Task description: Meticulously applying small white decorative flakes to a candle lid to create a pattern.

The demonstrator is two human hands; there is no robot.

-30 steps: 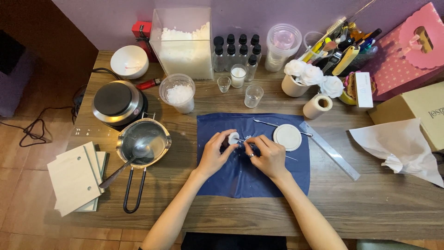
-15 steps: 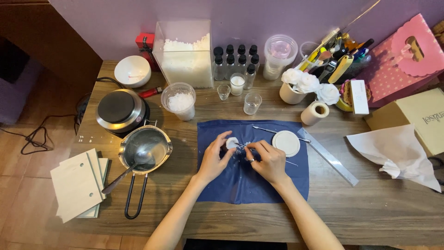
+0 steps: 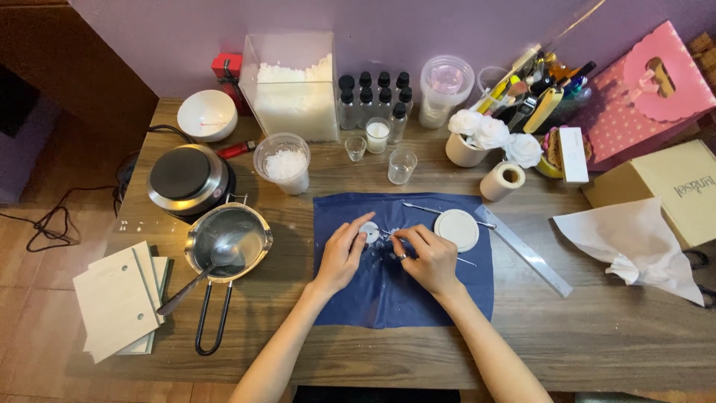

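On the wooden tabletop [image 3: 597, 336], at the far left, lies a stack of pale square boards [image 3: 119, 302]. Next to it sits a small steel pot [image 3: 227, 239] with a spoon [image 3: 200, 275] in it, and behind that a round hot plate [image 3: 186, 177].

In the middle is a dark blue cloth [image 3: 395, 298]. The left hand [image 3: 343, 254] rests on it, and its fingertips pinch a small white round piece [image 3: 370, 232]. This grip is closed on the piece. The right hand [image 3: 429, 257] is just beside it, and its grip is closed on a thin metal stick [image 3: 388, 234] whose tip touches the white piece.

The little piece looks very light and small, and it may be soft and easy to dent or crack, so it is best held gently by its rim, as the left hand does now. The stick is stiff, thin and a bit slippery, and it is best pinched close to the tip.

To the right on the cloth lies a white round lid [image 3: 456, 229], near the right hand. Past the cloth edge lies a long ruler [image 3: 533, 250], then crumpled white paper [image 3: 634, 242].

Glass cups [image 3: 401, 166] stand close behind the cloth and could tip. The front of the tabletop is open, with room to move.
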